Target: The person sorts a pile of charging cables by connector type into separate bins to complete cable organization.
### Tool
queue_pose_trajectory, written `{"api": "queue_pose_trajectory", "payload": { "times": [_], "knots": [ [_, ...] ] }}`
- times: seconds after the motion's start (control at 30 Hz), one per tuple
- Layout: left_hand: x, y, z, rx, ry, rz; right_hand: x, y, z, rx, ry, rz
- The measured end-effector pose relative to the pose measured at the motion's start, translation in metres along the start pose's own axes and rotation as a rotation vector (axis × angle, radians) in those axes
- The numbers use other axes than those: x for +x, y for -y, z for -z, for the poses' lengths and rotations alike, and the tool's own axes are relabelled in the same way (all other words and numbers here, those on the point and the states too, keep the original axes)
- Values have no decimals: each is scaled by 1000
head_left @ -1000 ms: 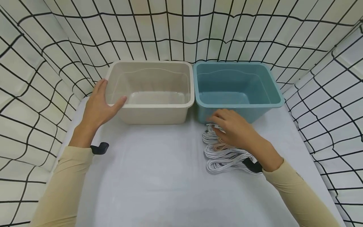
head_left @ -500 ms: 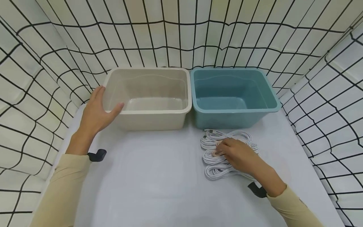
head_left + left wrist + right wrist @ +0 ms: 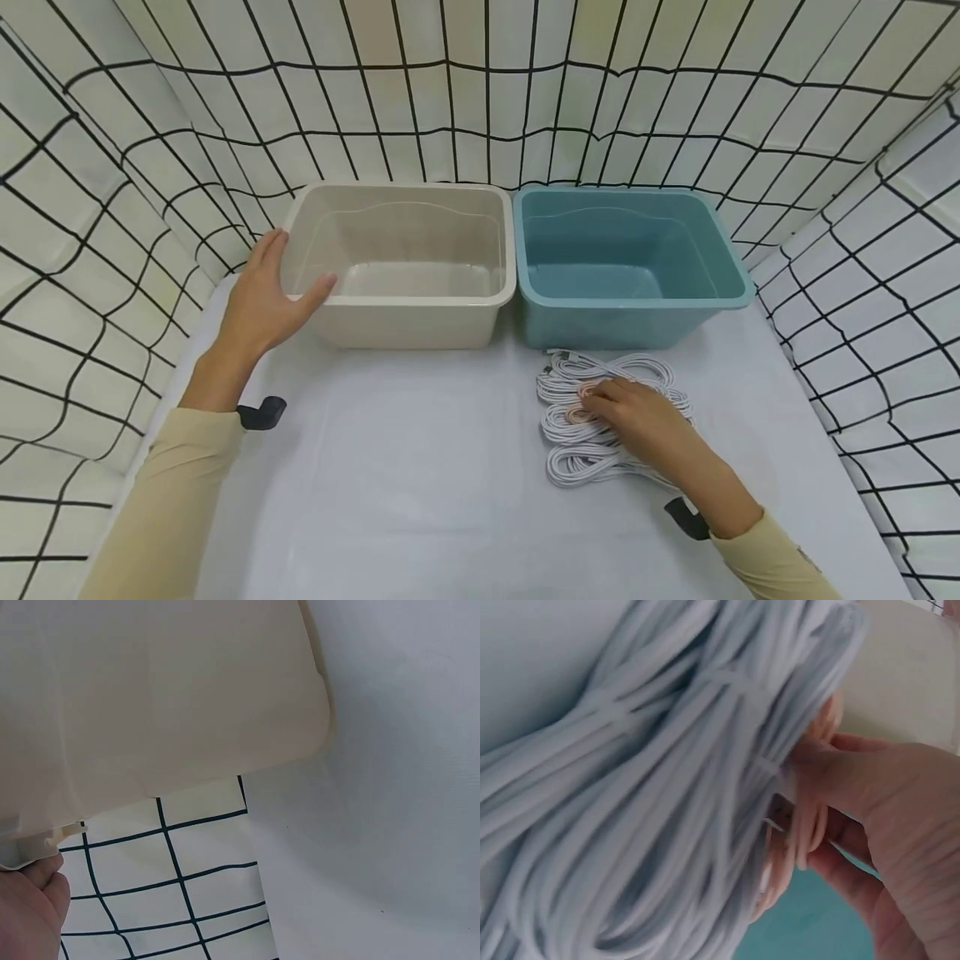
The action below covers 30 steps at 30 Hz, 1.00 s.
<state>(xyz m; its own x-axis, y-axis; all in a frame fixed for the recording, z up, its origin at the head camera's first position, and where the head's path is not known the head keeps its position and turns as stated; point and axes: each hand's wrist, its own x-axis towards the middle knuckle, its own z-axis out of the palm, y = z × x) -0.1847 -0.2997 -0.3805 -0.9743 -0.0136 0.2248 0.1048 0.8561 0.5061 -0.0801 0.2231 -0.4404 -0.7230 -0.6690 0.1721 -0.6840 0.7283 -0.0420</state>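
Note:
In the head view, my left hand [image 3: 264,308] rests at the front-left corner of a beige plastic bin [image 3: 408,323], thumb stretched over the front rim. Its fingers lie along the left side; the left wrist view shows fingertips [image 3: 51,871] at the bin's lip. In front of a teal bin [image 3: 600,325] lie bundled white cables [image 3: 581,467]. Among them is a peach-coloured cable [image 3: 576,414], and my right hand [image 3: 645,421] is over it. Up close in the right wrist view, thumb and fingers pinch the peach cable [image 3: 804,832] beside the white bundles [image 3: 652,802].
Both bins stand side by side on a white-covered table [image 3: 405,467], and no contents show inside them. Black wire grid panels [image 3: 487,100] enclose the back and both sides. Dark wrist-camera mounts [image 3: 261,413] jut from both wrists.
My right hand has come down from beside the teal bin's front wall onto the cables and taken the peach cable between its fingers. The left hand stays at the beige bin.

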Motion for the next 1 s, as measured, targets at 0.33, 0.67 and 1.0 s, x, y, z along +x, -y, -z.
{"api": "queue_pose_trajectory", "payload": {
  "times": [0.33, 0.67, 1.0],
  "knots": [
    [1, -1, -3, -4, -17, -27, 0, -6, -7, -78, -37, 19],
    [-1, 2, -1, 7, 1, -34, -3, 4, -14, -70, -85, -54],
    [-1, 1, 0, -9, 18, -12, -5, 9, -15, -34, -81, -113]
  ]
}}
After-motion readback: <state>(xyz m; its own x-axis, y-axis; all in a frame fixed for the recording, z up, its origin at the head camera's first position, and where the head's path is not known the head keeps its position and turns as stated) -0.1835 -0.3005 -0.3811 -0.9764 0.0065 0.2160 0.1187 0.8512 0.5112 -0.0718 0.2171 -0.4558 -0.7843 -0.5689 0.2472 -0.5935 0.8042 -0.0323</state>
